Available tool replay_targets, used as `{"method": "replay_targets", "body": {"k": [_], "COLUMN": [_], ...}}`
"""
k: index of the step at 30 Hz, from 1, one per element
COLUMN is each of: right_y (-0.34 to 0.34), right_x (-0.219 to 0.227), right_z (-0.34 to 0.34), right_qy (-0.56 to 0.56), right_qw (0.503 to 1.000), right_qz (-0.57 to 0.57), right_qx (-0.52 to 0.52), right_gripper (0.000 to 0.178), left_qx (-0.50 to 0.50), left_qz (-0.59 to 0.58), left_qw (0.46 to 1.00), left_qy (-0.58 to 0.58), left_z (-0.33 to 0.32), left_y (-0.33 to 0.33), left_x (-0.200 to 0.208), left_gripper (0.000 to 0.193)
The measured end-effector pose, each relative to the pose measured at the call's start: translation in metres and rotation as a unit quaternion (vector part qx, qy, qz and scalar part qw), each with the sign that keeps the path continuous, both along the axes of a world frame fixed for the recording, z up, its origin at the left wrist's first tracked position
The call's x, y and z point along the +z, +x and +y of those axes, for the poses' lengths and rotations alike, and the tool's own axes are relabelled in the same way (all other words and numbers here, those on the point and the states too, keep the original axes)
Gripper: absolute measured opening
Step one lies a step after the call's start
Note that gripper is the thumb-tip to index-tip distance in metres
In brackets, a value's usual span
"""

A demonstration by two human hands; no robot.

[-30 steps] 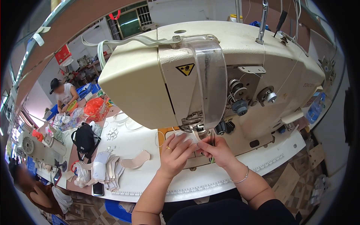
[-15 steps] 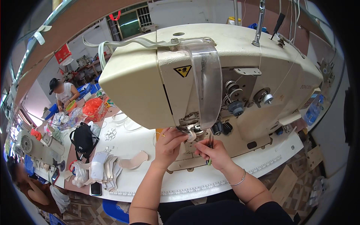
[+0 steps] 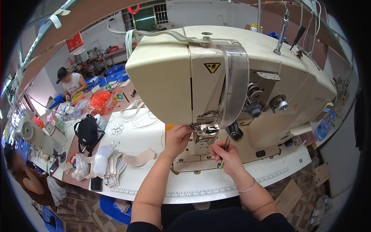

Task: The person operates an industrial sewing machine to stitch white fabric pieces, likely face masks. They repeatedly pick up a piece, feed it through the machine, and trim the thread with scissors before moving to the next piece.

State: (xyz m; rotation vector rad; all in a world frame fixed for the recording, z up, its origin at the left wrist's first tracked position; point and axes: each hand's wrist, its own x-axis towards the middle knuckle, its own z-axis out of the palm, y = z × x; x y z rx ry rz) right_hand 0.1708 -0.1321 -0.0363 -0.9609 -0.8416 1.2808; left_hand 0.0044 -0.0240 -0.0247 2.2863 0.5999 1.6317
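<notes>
A large cream sewing machine (image 3: pixel 162 77) fills the middle of the view. My left hand (image 3: pixel 177 142) is at the left of its presser foot (image 3: pixel 206 129), fingers bent and pressed together. Those fingertips are partly hidden by the metal parts, and whatever they pinch cannot be made out. To the right of the needle area, my right hand (image 3: pixel 230 157) is closed around small dark scissors (image 3: pixel 227 144) with a bit of green at the handle. Their blades point up, apart from the machine. On the white tabletop, left of my left forearm, lies a curved beige fabric piece (image 3: pixel 140 158).
Stacked pale fabric pieces (image 3: pixel 109 164), a phone (image 3: pixel 96 184), a black bag (image 3: pixel 88 133) and small white bits (image 3: pixel 117 129) lie at left. White strips (image 3: pixel 145 119) run behind. A blue bin (image 3: pixel 112 208) stands below the table edge. Two other people sit at left.
The view has shifted, so the machine sits further right. My left hand has drawn in beside the presser foot; the small white piece seen by its fingers is no longer visible. My right hand has moved slightly away, still holding the scissors.
</notes>
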Motion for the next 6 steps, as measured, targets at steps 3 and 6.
{"method": "replay_targets", "body": {"k": [3,6], "right_y": [-0.0014,-0.0016], "right_x": [0.0011,-0.0002], "right_z": [0.0002,0.0006], "right_qy": [0.005,0.006], "right_qw": [1.0,1.0], "right_qz": [0.003,0.003], "right_qx": [0.0,0.002], "right_gripper": [0.016,0.017], "left_qx": [0.001,-0.004], "left_qz": [0.005,0.005], "left_qw": [1.0,1.0], "left_qy": [-0.006,-0.003], "left_z": [0.0022,0.0018], "left_y": [-0.001,-0.0007], "left_x": [-0.0008,0.0], "left_gripper": [0.016,0.017]}}
